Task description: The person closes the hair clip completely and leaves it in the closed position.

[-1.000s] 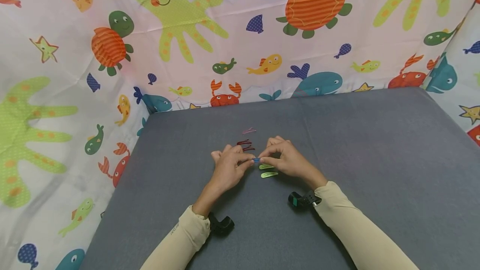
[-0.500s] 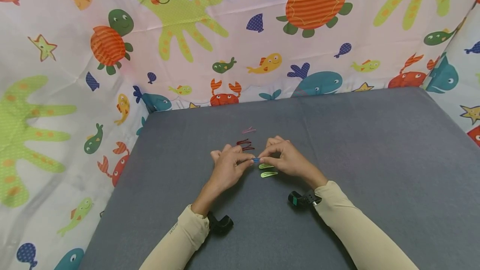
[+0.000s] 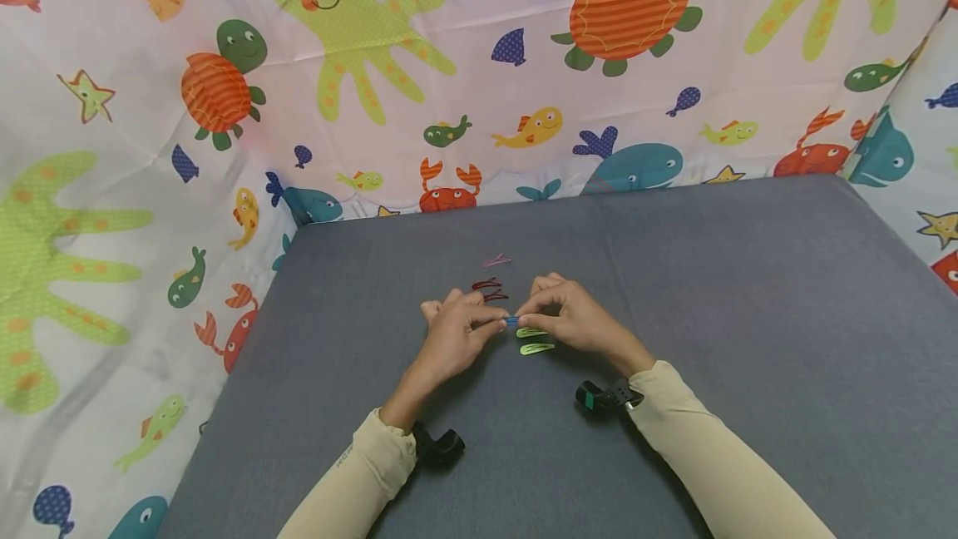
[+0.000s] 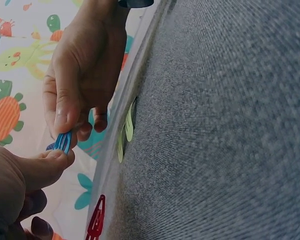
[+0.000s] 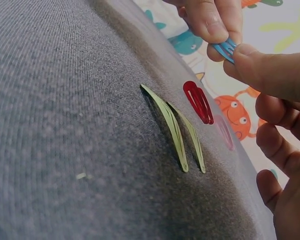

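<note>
A blue snap hair clip (image 3: 512,320) is stretched between both hands above the table. My left hand (image 3: 458,331) pinches one end between thumb and forefinger, and my right hand (image 3: 572,317) pinches the other. In the left wrist view the middle of the blue clip (image 4: 63,142) shows between the fingertips, its ends hidden under them. Two light green hair clips (image 3: 536,348) lie on the table just below the right hand. Beyond the left hand's fingers lie dark red hair clips (image 3: 490,289), with a pink hair clip (image 3: 497,260) farther back.
Grey cloth covers the table (image 3: 748,314). A white curtain (image 3: 494,165) printed with sea animals stands along the back and sides. Black wrist cameras hang at both wrists, the left camera (image 3: 441,447) and the right camera (image 3: 599,398). A tiny pale speck (image 5: 81,176) lies on the cloth.
</note>
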